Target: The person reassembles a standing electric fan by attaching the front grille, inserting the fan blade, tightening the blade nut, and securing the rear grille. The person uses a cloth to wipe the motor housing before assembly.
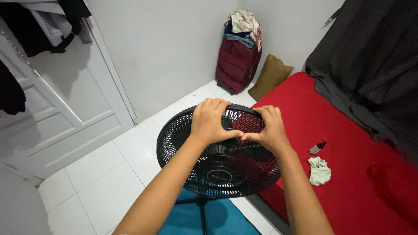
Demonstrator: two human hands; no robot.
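Note:
A black fan head with a round mesh grille (pixel 183 143) stands on a thin stand in front of me, tilted so its face looks up. My left hand (pixel 210 119) lies on the upper part of the grille, fingers curled over the top rim. Beside it, my right hand (pixel 269 128) grips the top rim too, its thumb meeting the left thumb on the mesh. Both hands hold the grille's upper edge.
A red mattress (pixel 348 174) lies to the right with a pale crumpled cloth (pixel 319 170) and a small dark object (pixel 317 147) on it. A maroon suitcase (pixel 237 65) and olive cushion (pixel 271 76) stand in the corner. A white door (pixel 65 109) is at left; a blue mat (pixel 226 219) lies under the fan.

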